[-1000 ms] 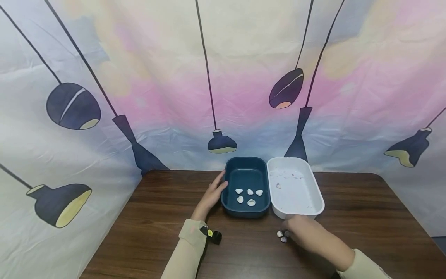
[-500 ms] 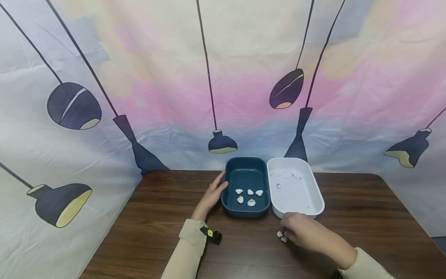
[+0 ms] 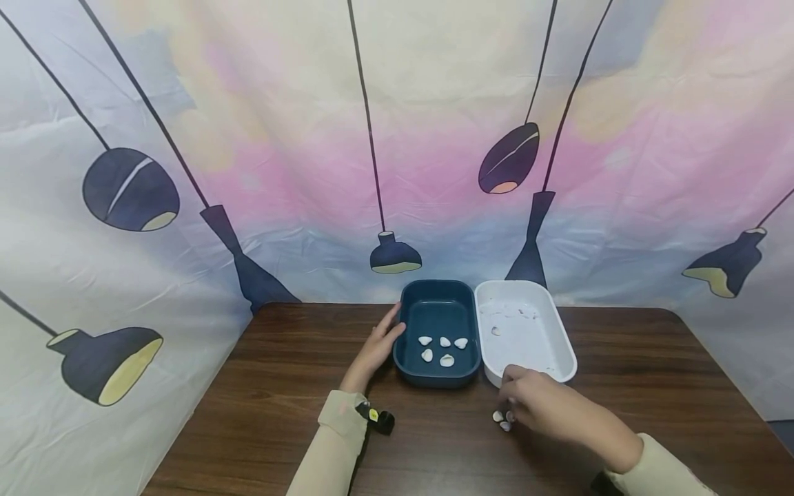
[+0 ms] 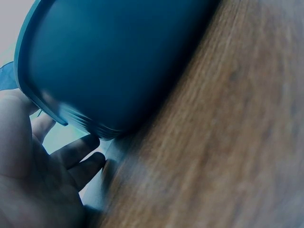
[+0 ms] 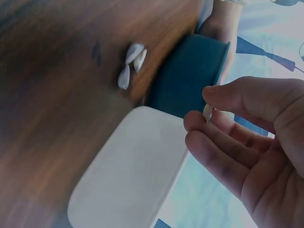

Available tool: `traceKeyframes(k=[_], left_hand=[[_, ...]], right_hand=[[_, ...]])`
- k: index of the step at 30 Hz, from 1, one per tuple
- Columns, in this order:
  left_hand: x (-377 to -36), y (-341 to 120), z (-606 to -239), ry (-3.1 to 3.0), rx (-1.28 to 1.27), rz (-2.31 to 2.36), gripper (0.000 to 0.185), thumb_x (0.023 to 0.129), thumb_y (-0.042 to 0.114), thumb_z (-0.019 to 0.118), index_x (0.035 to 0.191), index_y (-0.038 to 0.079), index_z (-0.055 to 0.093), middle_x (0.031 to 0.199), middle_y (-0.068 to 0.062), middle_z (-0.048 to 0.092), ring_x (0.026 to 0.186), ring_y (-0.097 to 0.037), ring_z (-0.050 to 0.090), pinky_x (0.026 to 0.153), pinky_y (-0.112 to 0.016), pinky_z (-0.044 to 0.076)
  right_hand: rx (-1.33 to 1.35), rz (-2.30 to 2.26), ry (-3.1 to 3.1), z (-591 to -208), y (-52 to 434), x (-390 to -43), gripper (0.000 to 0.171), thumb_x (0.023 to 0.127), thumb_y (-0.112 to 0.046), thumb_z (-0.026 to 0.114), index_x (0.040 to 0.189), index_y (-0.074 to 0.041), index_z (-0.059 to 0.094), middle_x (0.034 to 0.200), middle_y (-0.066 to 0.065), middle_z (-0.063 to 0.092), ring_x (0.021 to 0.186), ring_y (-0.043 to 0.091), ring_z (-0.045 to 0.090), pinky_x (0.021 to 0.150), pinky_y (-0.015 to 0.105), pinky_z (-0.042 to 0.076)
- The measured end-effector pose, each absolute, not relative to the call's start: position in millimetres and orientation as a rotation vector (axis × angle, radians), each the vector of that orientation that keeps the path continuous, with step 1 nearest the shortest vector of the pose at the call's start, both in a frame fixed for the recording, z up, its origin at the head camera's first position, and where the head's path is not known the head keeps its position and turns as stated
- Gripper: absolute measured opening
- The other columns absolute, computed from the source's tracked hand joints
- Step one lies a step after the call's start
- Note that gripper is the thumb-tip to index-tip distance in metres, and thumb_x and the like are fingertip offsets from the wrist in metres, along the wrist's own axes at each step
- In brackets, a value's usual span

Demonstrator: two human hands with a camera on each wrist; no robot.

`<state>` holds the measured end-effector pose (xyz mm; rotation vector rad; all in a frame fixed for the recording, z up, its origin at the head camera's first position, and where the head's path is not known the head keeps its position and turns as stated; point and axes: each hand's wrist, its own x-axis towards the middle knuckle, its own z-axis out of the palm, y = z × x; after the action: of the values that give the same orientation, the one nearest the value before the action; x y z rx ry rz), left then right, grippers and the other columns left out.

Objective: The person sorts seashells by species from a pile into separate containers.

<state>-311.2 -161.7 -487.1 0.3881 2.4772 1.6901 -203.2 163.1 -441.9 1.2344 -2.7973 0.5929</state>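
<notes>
My right hand [image 3: 548, 403] pinches a small white seashell [image 5: 208, 112] between thumb and fingertips, in front of the white dish [image 3: 527, 348]. Just below that hand, three shells [image 5: 134, 53] lie clustered on the table. At the left, my left hand [image 3: 373, 350] rests its fingers against the outer side of the teal dish [image 3: 437, 382]; the left wrist view has these fingers [image 4: 76, 151] loosely bent near the wall and rim. Several white shells [image 3: 446, 360] lie spaced out inside the teal dish.
Both dishes stand side by side at the back of the brown wooden table [image 3: 279, 386]. Inside the white one are a small shell [image 3: 495, 331] and some specks. A cloth backdrop [image 3: 298, 138] printed with lamps hangs directly behind the table.
My right hand has risen slightly from the shell cluster toward the front of the white dish, uncovering more of the cluster. My left hand and both dishes have kept their places.
</notes>
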Motion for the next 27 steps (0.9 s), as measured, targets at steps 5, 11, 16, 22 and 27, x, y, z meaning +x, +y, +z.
traceKeyframes(k=[5, 11, 16, 22, 27], left_hand=[[-311.3, -161.3, -486.8, 2.478, 0.400, 1.684, 0.055, 0.107, 0.025, 0.042, 0.157, 0.011, 0.025, 0.162, -0.014, 0.023, 0.147, -0.038, 0.021, 0.116, -0.063, -0.005], [-310.9, -162.2, -485.9, 2.480, 0.406, 1.677, 0.055, 0.107, 0.027, 0.042, 0.157, 0.012, 0.024, 0.162, -0.013, 0.022, 0.147, -0.037, 0.022, 0.116, -0.062, -0.005], [-310.5, -162.9, -486.8, 2.475, 0.405, 1.674, 0.058, 0.107, 0.033, 0.043, 0.158, 0.012, 0.024, 0.162, -0.013, 0.022, 0.147, -0.038, 0.021, 0.116, -0.063, -0.005], [-312.0, -162.5, -487.6, 2.474, 0.394, 1.670, 0.056, 0.107, 0.030, 0.043, 0.158, 0.013, 0.025, 0.162, -0.013, 0.022, 0.147, -0.038, 0.021, 0.116, -0.064, -0.004], [-312.7, -162.5, -487.6, 2.470, 0.395, 1.682, 0.055, 0.107, 0.027, 0.042, 0.157, 0.013, 0.025, 0.162, -0.013, 0.022, 0.148, -0.037, 0.021, 0.116, -0.063, -0.005]], right_hand=[[1.260, 0.594, -2.763, -436.4, 167.5, -207.7, 0.025, 0.076, 0.008, 0.066, 0.085, -0.013, 0.075, 0.081, -0.006, 0.062, 0.072, -0.001, 0.053, 0.065, 0.022, 0.052], [1.293, 0.548, -2.727, -428.3, 173.1, -216.8, 0.025, 0.073, 0.008, 0.070, 0.085, -0.014, 0.074, 0.081, -0.007, 0.062, 0.073, 0.001, 0.054, 0.065, 0.022, 0.052], [1.306, 0.480, -2.715, -423.2, 176.4, -226.0, 0.024, 0.073, 0.006, 0.071, 0.084, -0.015, 0.072, 0.080, -0.009, 0.061, 0.072, 0.002, 0.054, 0.065, 0.023, 0.052], [1.296, 0.489, -2.733, -419.8, 179.9, -236.4, 0.025, 0.076, 0.008, 0.070, 0.091, -0.011, 0.075, 0.086, -0.004, 0.067, 0.078, 0.009, 0.063, 0.067, 0.028, 0.054], [1.264, 0.493, -2.763, -419.1, 184.0, -247.9, 0.023, 0.076, 0.007, 0.071, 0.091, -0.009, 0.076, 0.086, -0.002, 0.069, 0.078, 0.009, 0.062, 0.069, 0.029, 0.054]])
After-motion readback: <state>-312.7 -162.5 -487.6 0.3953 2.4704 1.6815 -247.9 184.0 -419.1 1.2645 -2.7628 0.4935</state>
